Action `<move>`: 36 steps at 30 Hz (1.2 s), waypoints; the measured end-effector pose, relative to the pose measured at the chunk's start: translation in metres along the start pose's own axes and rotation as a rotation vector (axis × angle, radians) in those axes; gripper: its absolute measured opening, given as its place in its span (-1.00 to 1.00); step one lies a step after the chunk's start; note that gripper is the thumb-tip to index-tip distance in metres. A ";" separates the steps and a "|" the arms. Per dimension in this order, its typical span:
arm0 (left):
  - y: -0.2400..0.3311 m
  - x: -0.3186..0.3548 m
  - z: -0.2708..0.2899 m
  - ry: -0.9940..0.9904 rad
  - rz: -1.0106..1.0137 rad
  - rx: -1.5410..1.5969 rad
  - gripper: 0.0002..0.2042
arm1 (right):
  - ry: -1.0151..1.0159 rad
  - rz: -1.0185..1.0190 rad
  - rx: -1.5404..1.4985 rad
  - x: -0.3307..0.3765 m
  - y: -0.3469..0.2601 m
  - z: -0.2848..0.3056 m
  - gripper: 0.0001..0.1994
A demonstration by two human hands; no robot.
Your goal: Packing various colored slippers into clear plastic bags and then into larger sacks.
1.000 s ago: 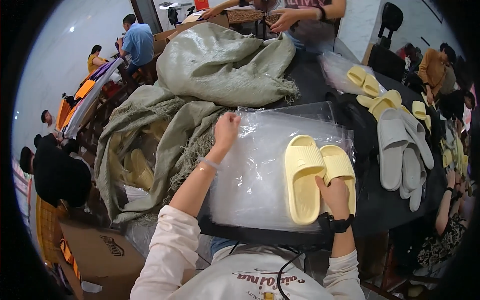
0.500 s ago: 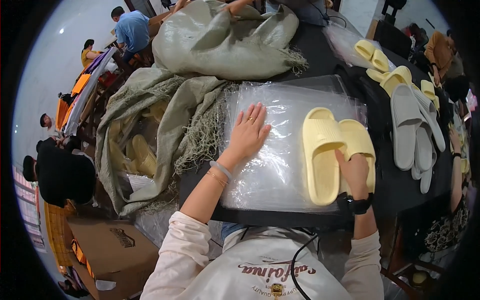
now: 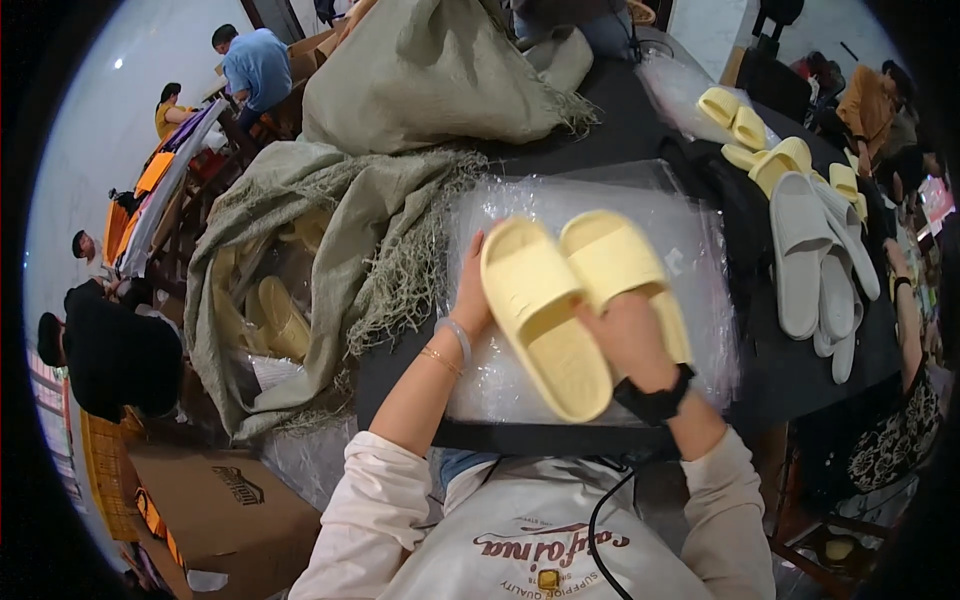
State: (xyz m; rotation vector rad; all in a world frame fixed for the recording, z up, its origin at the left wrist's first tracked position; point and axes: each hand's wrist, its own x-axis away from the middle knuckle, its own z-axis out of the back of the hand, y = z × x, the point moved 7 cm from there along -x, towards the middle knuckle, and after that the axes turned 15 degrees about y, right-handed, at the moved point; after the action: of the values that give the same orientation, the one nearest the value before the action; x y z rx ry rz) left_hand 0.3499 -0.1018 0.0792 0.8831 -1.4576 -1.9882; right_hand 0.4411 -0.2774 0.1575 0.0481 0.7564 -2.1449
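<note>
Both hands grip a pair of yellow slippers over clear bags

Left hand [image 3: 472, 300] clamps the left yellow slipper [image 3: 540, 315], right hand [image 3: 630, 335] the right slipper [image 3: 620, 265], held side by side, soles matched, above the plastic bags [image 3: 700, 250] on the desk [image 3: 640, 120].

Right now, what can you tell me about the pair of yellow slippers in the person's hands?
The yellow slippers are two pale, thick-soled slides with a broad strap each, of what looks like soft foam. They are held side by side, lifted over a stack of clear plastic bags on the dark table. The left hand grips the left slipper's edge; the right hand holds both from below, near the heels.
</note>
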 end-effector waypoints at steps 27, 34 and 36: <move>0.034 0.003 -0.004 0.107 -0.432 -0.904 -0.48 | 0.718 -0.289 0.212 -0.065 0.239 0.271 -0.54; 0.040 0.002 -0.013 0.094 -0.433 -0.881 -0.47 | 0.916 -0.235 0.339 -0.107 0.323 0.333 -0.66; 0.032 0.007 0.005 0.106 -0.392 -0.919 -0.47 | 1.008 0.027 0.399 -0.100 0.245 0.273 -0.67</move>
State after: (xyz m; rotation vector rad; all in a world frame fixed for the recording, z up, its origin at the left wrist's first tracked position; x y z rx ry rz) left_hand 0.3429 -0.1129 0.1097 0.8399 -0.1998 -2.4703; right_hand 0.7448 -0.4658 0.2868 1.4109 0.8206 -2.1427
